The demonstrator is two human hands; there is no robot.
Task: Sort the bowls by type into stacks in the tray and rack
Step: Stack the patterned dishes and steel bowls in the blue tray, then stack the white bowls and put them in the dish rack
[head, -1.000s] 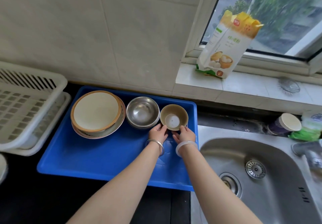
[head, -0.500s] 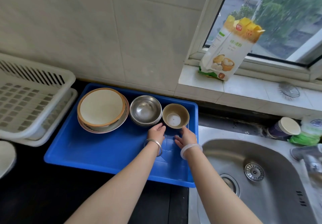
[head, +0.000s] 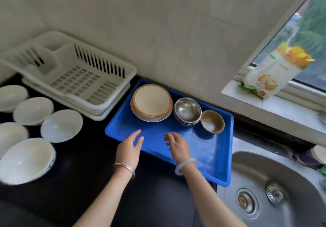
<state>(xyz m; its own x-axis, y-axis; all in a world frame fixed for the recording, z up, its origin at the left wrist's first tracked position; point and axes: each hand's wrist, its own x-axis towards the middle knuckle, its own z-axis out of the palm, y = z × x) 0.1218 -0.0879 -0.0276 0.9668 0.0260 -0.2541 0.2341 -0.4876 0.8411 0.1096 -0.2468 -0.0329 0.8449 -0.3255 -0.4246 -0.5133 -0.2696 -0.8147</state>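
**Both hands empty above the blue tray**

We see the left hand and the right hand side by side over the near part of the tray, palms down. The fingers of each are loosely spread and only slightly bent, and they hold nothing. We cannot tell whether they touch the tray. A thin metal bangle circles the left wrist, and a thicker, pale, glassy band circles the right.

The tray is a shallow rectangle of glossy blue plastic with a raised rim. It lies on the black tabletop, just beside the round-cornered steel sink.

Three lots stand in a row along the tray's far side:
- **Left:** a wide cream bowl with a tan rim, nested in a broader, shallower dish.
- **Middle:** a stack of round, shiny steel bowls.
- **Right:** a small brown bowl with a pale bottom, just beside the steel stack.

Left of the tray sits the rack, made of white plastic with slotted walls and a grid floor.

In front of the rack, five smooth white bowls stand singly and upright on the tabletop. They are glossy and somewhat blurred.

On the tiled window sill a white and yellow bag leans against the glass.
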